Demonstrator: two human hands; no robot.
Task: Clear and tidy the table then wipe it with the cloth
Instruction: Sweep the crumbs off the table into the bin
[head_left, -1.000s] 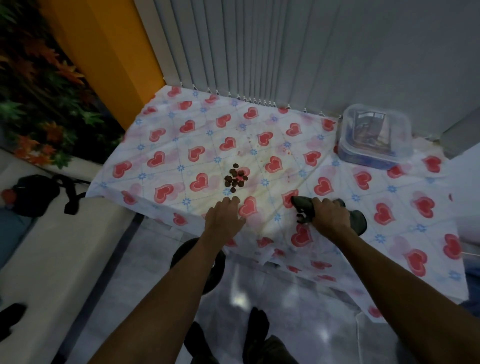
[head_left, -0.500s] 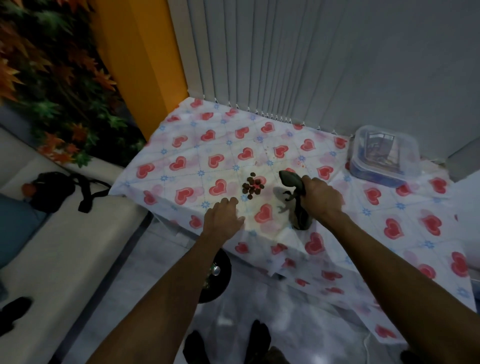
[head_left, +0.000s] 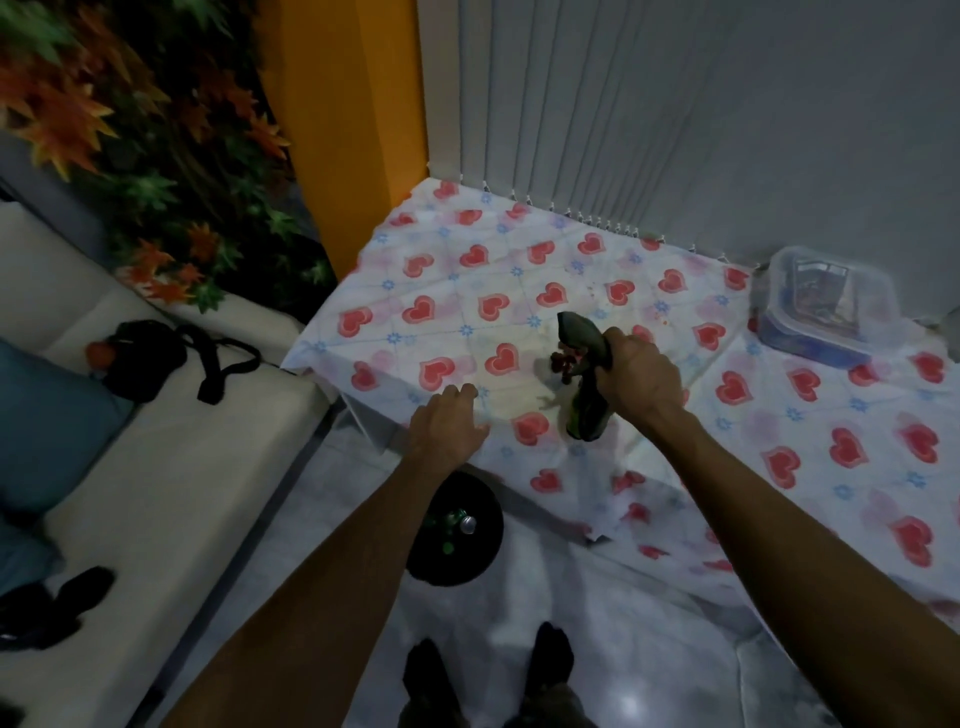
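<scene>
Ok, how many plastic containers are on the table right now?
1. The clear plastic container with a lid sits at the table's far right, near the blinds. The right hand and the dark cloth it holds could hide something small behind them.

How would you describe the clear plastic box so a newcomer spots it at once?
Start at the table under the heart-print tablecloth, against the grey vertical blinds. Follow its far edge to the right corner, well beyond the right hand gripping the dark cloth. There sits the clear plastic box: lidded, with a blue base, the only rigid container on the table.
</scene>
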